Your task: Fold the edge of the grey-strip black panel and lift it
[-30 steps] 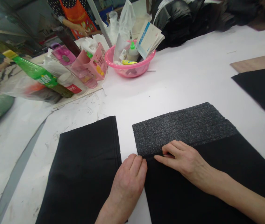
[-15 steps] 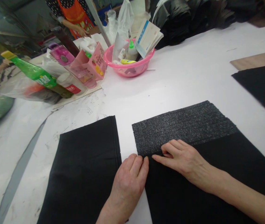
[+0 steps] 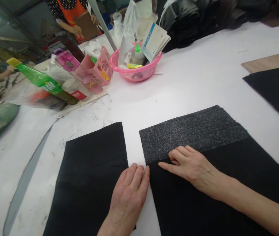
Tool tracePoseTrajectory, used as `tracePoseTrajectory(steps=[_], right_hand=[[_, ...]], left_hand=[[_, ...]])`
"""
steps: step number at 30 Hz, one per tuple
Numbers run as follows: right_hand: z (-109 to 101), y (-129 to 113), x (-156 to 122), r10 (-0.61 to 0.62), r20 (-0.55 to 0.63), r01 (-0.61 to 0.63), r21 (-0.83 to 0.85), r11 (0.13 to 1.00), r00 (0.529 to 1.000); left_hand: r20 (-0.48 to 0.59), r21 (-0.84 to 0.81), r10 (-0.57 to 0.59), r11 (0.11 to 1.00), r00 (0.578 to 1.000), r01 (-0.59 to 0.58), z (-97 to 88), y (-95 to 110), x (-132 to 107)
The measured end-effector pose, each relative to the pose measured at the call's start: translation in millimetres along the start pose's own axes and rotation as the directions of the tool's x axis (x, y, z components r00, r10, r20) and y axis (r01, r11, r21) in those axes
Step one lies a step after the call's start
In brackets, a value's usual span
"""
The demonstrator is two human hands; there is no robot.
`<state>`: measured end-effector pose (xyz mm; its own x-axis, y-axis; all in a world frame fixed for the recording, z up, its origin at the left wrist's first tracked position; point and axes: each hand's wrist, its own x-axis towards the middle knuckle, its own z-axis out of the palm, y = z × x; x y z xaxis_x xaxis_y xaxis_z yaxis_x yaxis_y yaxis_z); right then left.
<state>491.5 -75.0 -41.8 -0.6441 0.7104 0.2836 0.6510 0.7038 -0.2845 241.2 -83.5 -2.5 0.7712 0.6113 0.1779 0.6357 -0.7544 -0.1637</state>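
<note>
Left hand (image 3: 129,190): flat, fingers together, holding nothing, resting between two black cloths. Right hand (image 3: 190,165): fingers loosely extended, pressing the black cloth (image 3: 215,196) edge just below the grey stack (image 3: 190,132).

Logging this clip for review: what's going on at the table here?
A person works at a white table with two stacks of black fabric. The right hand presses on the right-hand stack, at the edge where grey speckled pieces show. The left hand lies flat between that stack and the left-hand stack. A pink basin and green bottle sit beyond.
</note>
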Motion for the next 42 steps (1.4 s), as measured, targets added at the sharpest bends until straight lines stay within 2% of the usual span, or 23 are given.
tracePoseTrajectory(steps=[3, 7, 11, 14, 16, 20, 25, 34, 42], right_hand=[[-0.2, 0.4, 0.0, 0.007, 0.013, -0.007, 0.006, 1.0, 1.0], [0.1, 1.7, -0.6, 0.003, 0.021, -0.004, 0.013, 1.0, 1.0], [-1.0, 0.2, 0.6, -0.003, 0.013, 0.003, 0.011, 1.0, 1.0], [-3.5, -1.4, 2.4, 0.004, 0.005, -0.004, 0.008, 1.0, 1.0], [-6.7, 0.2, 2.5, -0.006, -0.008, 0.006, 0.003, 1.0, 1.0], [-16.6, 13.4, -1.6, -0.068, -0.02, 0.069, 0.04, 0.997, 0.997], [-26.4, 28.8, -8.0, -0.109, 0.027, 0.107, 0.08, 0.991, 0.994], [-25.4, 31.7, -10.9, -0.09, 0.022, 0.086, 0.146, 0.985, 0.996], [-24.9, 31.2, -12.0, -0.084, 0.019, 0.082, 0.097, 0.992, 0.996]], left_hand=[[-0.014, 0.022, -0.035, 0.999, 0.999, 0.036, -7.5, -0.3, -2.4], [-0.118, -0.048, -0.188, 0.982, 0.975, 0.183, -12.8, 12.9, 2.4], [-0.083, -0.133, -0.282, 0.954, 0.956, 0.27, 2.8, 43.6, 11.9], [-0.068, -0.086, -0.335, 0.941, 0.94, 0.329, 18.3, 62.9, 14.3], [-0.064, -0.053, -0.359, 0.933, 0.931, 0.356, 23.4, 68.7, 13.6], [-0.046, -0.032, -0.359, 0.933, 0.932, 0.358, 20.8, 68.9, 12.8], [-0.04, -0.022, -0.37, 0.929, 0.928, 0.369, 14.2, 69.0, 15.4], [-0.01, -0.02, -0.358, 0.933, 0.933, 0.358, 14.9, 67.6, 15.6], [0.061, -0.005, -0.345, 0.938, 0.937, 0.346, 8.5, 66.4, 19.8]])
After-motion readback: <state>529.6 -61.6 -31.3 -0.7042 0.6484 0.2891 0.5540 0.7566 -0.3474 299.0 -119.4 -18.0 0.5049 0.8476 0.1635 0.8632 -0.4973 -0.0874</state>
